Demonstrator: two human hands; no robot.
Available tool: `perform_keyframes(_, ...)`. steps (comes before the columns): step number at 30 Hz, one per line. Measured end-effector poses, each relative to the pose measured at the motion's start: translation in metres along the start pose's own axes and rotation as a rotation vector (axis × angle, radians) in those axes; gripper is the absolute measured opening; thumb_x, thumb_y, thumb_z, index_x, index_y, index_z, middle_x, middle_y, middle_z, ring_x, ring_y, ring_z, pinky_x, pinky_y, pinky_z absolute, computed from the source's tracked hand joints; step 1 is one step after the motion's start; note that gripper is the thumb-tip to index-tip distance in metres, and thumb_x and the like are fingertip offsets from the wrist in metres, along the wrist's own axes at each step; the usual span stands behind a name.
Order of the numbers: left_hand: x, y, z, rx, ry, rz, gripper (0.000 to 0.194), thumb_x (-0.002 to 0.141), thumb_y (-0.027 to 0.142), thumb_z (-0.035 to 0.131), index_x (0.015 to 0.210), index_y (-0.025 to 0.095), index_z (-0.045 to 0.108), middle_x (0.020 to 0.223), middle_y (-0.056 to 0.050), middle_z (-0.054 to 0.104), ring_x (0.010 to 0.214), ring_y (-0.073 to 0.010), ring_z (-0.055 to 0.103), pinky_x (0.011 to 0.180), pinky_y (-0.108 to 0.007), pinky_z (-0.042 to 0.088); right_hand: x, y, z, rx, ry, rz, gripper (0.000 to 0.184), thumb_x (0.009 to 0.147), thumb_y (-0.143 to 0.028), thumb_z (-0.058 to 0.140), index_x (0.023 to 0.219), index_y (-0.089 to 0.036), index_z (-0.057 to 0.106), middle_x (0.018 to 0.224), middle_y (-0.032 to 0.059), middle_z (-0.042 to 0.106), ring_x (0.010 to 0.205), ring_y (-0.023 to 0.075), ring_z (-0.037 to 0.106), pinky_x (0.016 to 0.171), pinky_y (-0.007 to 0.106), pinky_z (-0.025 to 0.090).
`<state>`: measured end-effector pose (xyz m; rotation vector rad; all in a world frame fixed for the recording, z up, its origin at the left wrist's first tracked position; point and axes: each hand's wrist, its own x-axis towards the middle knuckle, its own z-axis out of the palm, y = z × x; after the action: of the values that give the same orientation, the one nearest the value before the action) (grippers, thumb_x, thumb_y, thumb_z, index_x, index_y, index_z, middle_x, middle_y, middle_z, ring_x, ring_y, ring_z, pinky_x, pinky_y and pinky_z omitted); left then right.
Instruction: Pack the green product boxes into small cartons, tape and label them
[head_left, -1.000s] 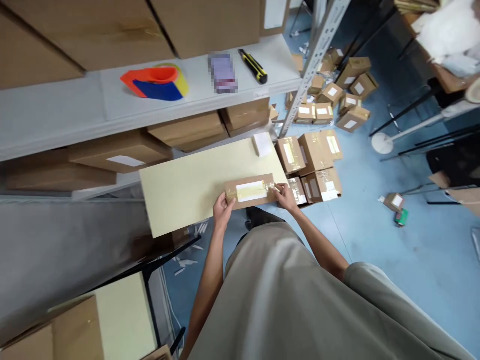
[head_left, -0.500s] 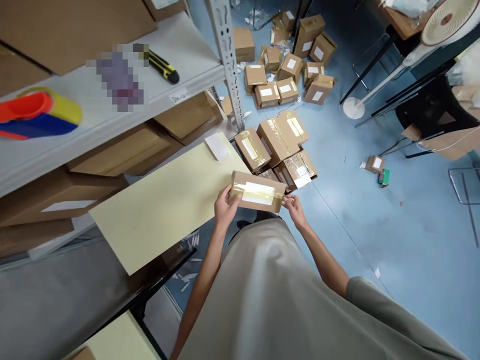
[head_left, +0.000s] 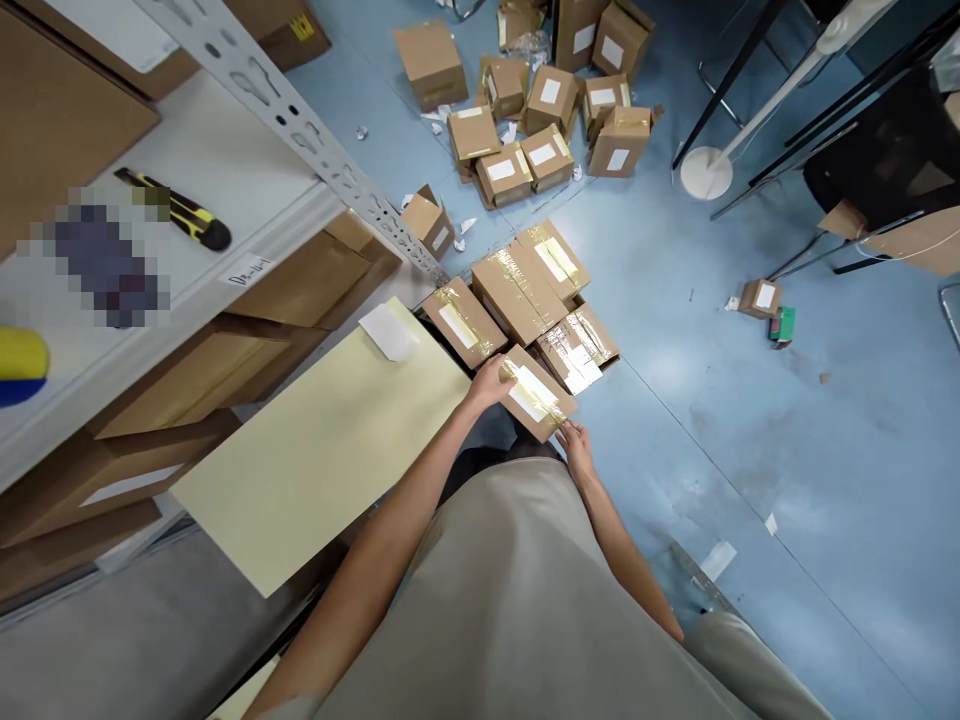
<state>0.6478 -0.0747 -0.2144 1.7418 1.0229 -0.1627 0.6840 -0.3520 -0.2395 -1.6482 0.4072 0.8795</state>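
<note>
Between my hands is a brown cardboard box (head_left: 537, 396) with a white label under clear yellowish tape. My left hand (head_left: 489, 384) grips its left end, thumb on the top face. At the lower right end, the fingers of my right hand (head_left: 576, 448) hold the near corner. Just beyond lies a group of taped cardboard boxes (head_left: 521, 292); the held box overlaps them in view, and whether it touches them I cannot tell. Left of my left hand is a pale yellow board (head_left: 322, 450) with a white paper pad (head_left: 388, 331) on its far end.
A metal shelf (head_left: 292, 215) at left bears a yellow-black utility knife (head_left: 187, 215) and large cartons. More boxes (head_left: 502, 175) lie on the blue floor ahead. A white fan base (head_left: 706, 174), a black chair (head_left: 874, 170) and a small green box (head_left: 781, 325) are at right.
The held box has turned clockwise and been lowered toward the grouped boxes. Both hands have moved with it, still gripping its ends. My view has shifted, bringing the shelf post further left.
</note>
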Motion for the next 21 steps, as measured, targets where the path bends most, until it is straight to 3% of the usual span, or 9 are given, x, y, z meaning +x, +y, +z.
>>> perform_keyframes(2, 0.013, 0.001, 0.014, 0.038, -0.058, -0.07, 0.059, 0.074, 0.018, 0.084, 0.133, 0.015, 0.077, 0.162, -0.021, 0.067, 0.166, -0.0428, 0.046, 0.14, -0.052, 0.033, 0.015, 0.0, 0.011, -0.07, -0.02, 0.023, 0.061, 0.074, -0.079, 0.072, 0.103, -0.03, 0.049, 0.128, 0.0125, 0.079, 0.133, 0.0322, 0.075, 0.112, 0.058, 0.064)
perform_keyframes(5, 0.017, 0.001, 0.034, 0.042, -0.113, -0.139, 0.047, 0.071, 0.013, 0.081, 0.118, 0.012, 0.08, 0.149, -0.026, 0.074, 0.157, -0.0462, 0.057, 0.136, -0.056, 0.038, 0.029, -0.003, 0.023, -0.131, -0.027, 0.027, 0.059, 0.077, -0.077, 0.069, 0.109, -0.029, 0.052, 0.139, 0.0158, 0.076, 0.14, 0.0321, 0.071, 0.116, 0.059, 0.06)
perform_keyframes(10, -0.015, -0.007, 0.042, -0.053, -0.081, -0.13, 0.037, 0.077, 0.017, 0.082, 0.114, 0.017, 0.082, 0.144, -0.022, 0.078, 0.151, -0.0423, 0.065, 0.132, -0.054, 0.046, 0.022, -0.027, 0.025, -0.2, -0.088, -0.031, 0.066, 0.074, -0.076, 0.076, 0.116, -0.026, 0.061, 0.147, 0.0192, 0.074, 0.146, 0.0343, 0.067, 0.125, 0.058, 0.053)
perform_keyframes(12, -0.036, -0.012, 0.032, -0.112, -0.063, -0.114, 0.033, 0.082, 0.023, 0.082, 0.115, 0.019, 0.083, 0.14, -0.019, 0.081, 0.143, -0.0393, 0.072, 0.127, -0.053, 0.052, 0.012, -0.047, 0.029, -0.192, -0.199, -0.019, 0.065, 0.074, -0.071, 0.081, 0.117, -0.024, 0.067, 0.135, 0.0166, 0.08, 0.131, 0.0326, 0.075, 0.118, 0.053, 0.058)
perform_keyframes(15, -0.071, -0.018, 0.006, -0.317, -0.015, -0.029, 0.032, 0.09, 0.037, 0.082, 0.117, 0.019, 0.082, 0.13, -0.016, 0.085, 0.126, -0.0344, 0.081, 0.116, -0.05, 0.062, -0.009, -0.085, 0.049, -0.116, -0.529, 0.119, 0.062, 0.079, -0.06, 0.088, 0.127, -0.023, 0.074, 0.104, 0.0063, 0.084, 0.092, 0.022, 0.079, 0.094, 0.039, 0.065)
perform_keyframes(18, -0.115, -0.022, -0.028, -0.517, 0.16, 0.113, 0.043, 0.094, 0.052, 0.083, 0.122, 0.02, 0.083, 0.122, -0.014, 0.087, 0.115, -0.0311, 0.084, 0.107, -0.047, 0.067, -0.04, -0.121, 0.085, -0.025, -0.85, 0.293, 0.058, 0.087, -0.054, 0.089, 0.135, -0.023, 0.077, 0.079, -0.0027, 0.075, 0.064, 0.0139, 0.065, 0.068, 0.028, 0.058)
perform_keyframes(21, -0.17, -0.027, -0.062, -0.552, 0.412, 0.199, 0.041, 0.096, 0.054, 0.083, 0.122, 0.022, 0.085, 0.117, -0.011, 0.088, 0.107, -0.0264, 0.085, 0.1, -0.041, 0.069, -0.081, -0.141, 0.122, 0.011, -1.055, 0.444, 0.051, 0.095, -0.05, 0.084, 0.137, -0.023, 0.078, 0.065, -0.0072, 0.061, 0.053, 0.012, 0.05, 0.057, 0.026, 0.05)
